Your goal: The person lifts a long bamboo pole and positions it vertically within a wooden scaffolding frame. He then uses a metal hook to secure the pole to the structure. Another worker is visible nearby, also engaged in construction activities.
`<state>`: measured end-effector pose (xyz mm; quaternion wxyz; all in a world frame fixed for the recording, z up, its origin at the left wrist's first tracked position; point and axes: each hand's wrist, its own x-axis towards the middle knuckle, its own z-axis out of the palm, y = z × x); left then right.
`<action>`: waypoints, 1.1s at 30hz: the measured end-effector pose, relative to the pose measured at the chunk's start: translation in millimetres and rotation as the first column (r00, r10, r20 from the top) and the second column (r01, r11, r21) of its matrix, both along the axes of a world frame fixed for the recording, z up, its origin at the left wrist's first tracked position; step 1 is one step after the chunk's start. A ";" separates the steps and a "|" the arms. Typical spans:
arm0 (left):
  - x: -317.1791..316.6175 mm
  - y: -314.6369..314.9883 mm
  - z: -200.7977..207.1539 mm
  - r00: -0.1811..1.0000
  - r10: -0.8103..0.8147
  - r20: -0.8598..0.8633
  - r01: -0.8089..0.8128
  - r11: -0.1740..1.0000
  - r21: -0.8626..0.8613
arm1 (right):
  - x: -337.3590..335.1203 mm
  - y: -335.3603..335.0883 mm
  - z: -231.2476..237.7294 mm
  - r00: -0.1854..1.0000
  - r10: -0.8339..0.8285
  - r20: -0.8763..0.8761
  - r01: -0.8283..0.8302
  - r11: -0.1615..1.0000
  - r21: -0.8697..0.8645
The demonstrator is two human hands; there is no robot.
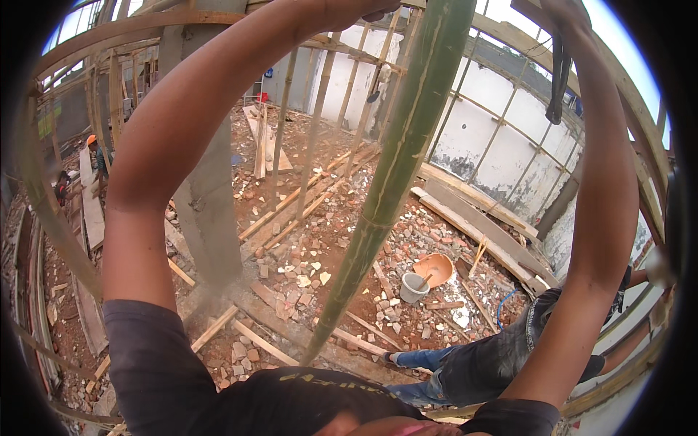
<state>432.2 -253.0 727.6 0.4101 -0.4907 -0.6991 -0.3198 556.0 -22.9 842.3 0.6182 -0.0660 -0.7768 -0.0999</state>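
Note:
Both my arms reach up past the top edge. My left hand (378, 10) shows only in part there, near the green bamboo pole, its fingers mostly cut off; what they hold cannot be seen. My right hand (566, 11) is also cropped at the top. From it hangs a dark, narrow tool (558, 80) that looks like a pair of handles, its upper end hidden. Between my arms the thick green bamboo pole (392, 160) runs slanting down to the rubble floor.
A grey concrete column (207, 196) stands at left, by wooden beams (131, 29). Below lie a grey bucket (414, 288), an orange basin (435, 270) and planks (472, 232) among rubble. Another person (494, 363) in jeans is at lower right; a worker in an orange helmet (92, 139) is far left.

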 end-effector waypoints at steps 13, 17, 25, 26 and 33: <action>11.4 -58.1 78.1 0.924 0.291 -0.249 -0.316 0.946 -0.070 | -30.7 -8.7 -52.2 0.929 0.366 -0.060 -0.370 0.902 -0.221; 27.8 -91.3 38.5 0.920 0.255 -0.298 -0.324 0.922 -0.211 | -40.6 -25.8 -92.3 0.879 0.459 -0.127 -0.476 0.835 -0.277; 54.1 -115.4 -102.2 0.963 -0.061 -0.263 -0.044 0.925 -0.377 | -59.5 -114.5 -111.0 0.978 0.184 -0.099 -0.151 0.950 0.274; 63.3 -123.1 -107.3 0.964 -0.044 -0.262 -0.064 0.918 -0.391 | -63.8 -128.0 -101.5 0.975 0.211 -0.068 -0.182 0.937 0.299; 60.8 -107.3 -82.4 0.967 -0.130 -0.219 0.056 0.947 -0.318 | -85.4 -131.9 -73.1 0.827 0.552 -0.111 -0.474 0.789 0.392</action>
